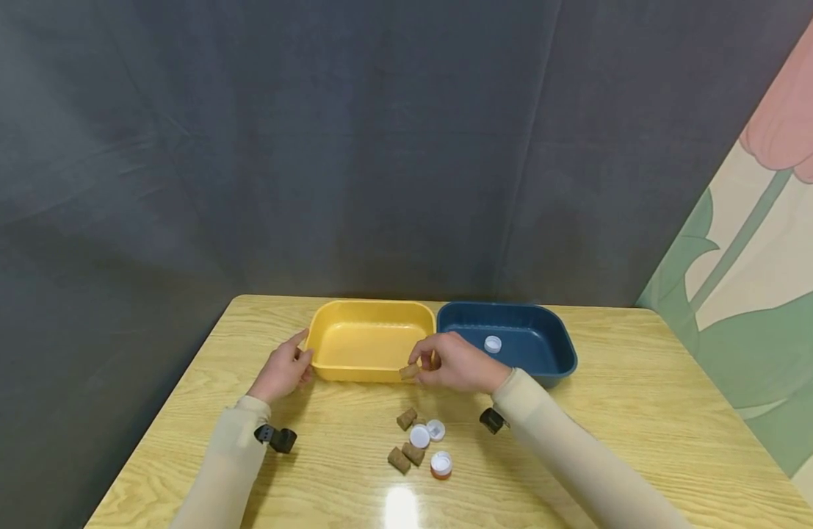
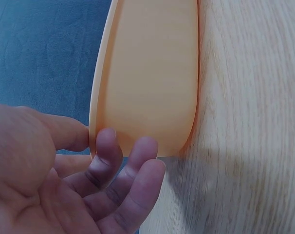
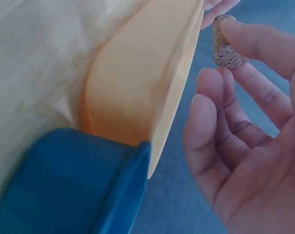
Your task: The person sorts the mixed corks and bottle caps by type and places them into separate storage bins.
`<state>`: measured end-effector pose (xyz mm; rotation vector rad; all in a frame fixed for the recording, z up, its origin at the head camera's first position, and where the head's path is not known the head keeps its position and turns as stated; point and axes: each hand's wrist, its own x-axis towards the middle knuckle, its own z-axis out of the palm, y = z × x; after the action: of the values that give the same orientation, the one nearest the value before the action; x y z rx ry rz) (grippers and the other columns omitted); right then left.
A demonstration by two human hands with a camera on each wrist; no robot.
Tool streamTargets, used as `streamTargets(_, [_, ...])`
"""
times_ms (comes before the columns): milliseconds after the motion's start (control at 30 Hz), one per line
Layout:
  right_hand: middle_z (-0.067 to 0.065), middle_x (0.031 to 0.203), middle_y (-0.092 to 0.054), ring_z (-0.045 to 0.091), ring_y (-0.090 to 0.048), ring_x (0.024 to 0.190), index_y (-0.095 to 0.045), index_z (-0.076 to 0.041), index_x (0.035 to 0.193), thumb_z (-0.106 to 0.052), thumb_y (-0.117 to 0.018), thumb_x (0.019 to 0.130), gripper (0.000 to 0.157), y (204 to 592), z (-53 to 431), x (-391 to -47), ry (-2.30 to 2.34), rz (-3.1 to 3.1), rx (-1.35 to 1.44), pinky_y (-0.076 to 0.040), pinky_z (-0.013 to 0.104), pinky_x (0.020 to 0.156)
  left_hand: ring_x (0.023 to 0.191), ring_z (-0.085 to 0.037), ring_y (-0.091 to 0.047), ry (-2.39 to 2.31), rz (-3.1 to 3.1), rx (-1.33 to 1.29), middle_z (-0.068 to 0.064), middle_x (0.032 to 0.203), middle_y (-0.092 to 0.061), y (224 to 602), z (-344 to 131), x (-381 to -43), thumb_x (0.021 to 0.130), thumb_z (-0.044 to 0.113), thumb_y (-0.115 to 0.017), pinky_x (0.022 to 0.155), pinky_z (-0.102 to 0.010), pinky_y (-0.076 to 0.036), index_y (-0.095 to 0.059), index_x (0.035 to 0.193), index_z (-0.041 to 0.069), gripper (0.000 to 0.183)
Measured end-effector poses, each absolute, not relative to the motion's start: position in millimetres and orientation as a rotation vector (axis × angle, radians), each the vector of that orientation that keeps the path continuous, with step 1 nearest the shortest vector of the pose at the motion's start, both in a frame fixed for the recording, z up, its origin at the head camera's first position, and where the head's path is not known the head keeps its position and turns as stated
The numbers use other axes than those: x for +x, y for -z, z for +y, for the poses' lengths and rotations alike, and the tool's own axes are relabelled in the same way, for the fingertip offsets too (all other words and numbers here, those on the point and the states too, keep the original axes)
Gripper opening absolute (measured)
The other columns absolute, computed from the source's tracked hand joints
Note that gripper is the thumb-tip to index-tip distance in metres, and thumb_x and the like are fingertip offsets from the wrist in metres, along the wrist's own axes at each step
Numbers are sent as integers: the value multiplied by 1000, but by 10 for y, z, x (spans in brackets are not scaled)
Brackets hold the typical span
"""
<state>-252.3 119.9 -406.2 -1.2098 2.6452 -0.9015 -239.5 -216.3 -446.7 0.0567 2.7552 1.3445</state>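
Between thumb and finger of my right hand (image 1: 460, 363), a cork (image 1: 409, 372) is pinched over the front rim of the yellow tray (image 1: 360, 369). The right wrist view shows the cork (image 3: 228, 46) with its speckled end facing the camera. My left hand (image 1: 282, 371) touches the left end of the yellow tray with extended, relaxed fingers. In the left wrist view its thumb and a finger meet the rim (image 2: 95, 97). Several loose corks (image 1: 399, 460) lie on the table in front, beside white bottle caps (image 1: 419, 436). One white cap (image 1: 441, 462) sits on a red-orange one.
A dark blue tray (image 1: 557, 323) stands right against the yellow one, with a white cap (image 1: 492, 344) inside. Behind the wooden table (image 1: 644, 411) hangs a dark curtain (image 1: 380, 162). A flower-patterned wall covering (image 1: 763, 294) rises at the right.
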Motion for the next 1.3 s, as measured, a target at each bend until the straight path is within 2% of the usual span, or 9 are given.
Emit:
streamTargets(233, [-5, 82, -62, 14, -53, 66, -75, -16, 105, -19, -78, 88, 18, 3928, 1039, -2722, 846, 2681, -1165, -44, 24, 57, 69, -23, -63, -1340, 2760, 55, -15, 82, -60, 4459, -2161, -2387, 108, 12, -44, 61, -35, -54, -23, 156, -5, 55])
streamTargets(633, [-1, 87, -66, 17, -57, 76, -75, -15, 103, -21, -80, 87, 18, 3735, 777, -3092, 725, 2720, -988, -49, 25, 61, 71, -26, -64, -1339, 2745, 41, -15, 83, -59, 4482, -2169, -2403, 108, 13, -43, 62, -38, -55, -23, 157, -4, 55])
streamTargets(1033, [-3, 83, -66, 15, -57, 69, -75, -19, 89, -27, -80, 87, 10, 3767, 495, -3428, 507, 2756, -865, -49, 27, 61, 72, -23, -63, -1342, 2749, 39, -14, 85, -59, 4480, -2177, -2388, 108, 13, -44, 62, -35, -55, -23, 157, -3, 55])
streamTargets(1133, [-3, 88, -67, 16, -58, 73, -75, -20, 88, -31, -80, 86, 12, 3790, 436, -3479, 467, 2760, -827, -50, 28, 63, 72, -23, -63, -1343, 2745, 36, -15, 86, -59, 4481, -2175, -2385, 108, 12, -44, 64, -36, -56, -23, 157, -3, 55])
streamTargets(1300, [0, 106, -66, 18, -58, 83, -74, -20, 88, -37, -79, 87, 17, 3805, 376, -3499, 406, 2744, -768, -51, 31, 70, 71, -23, -63, -1348, 2745, 42, -15, 86, -60, 4485, -2172, -2390, 108, 11, -44, 63, -36, -55, -23, 157, -3, 55])
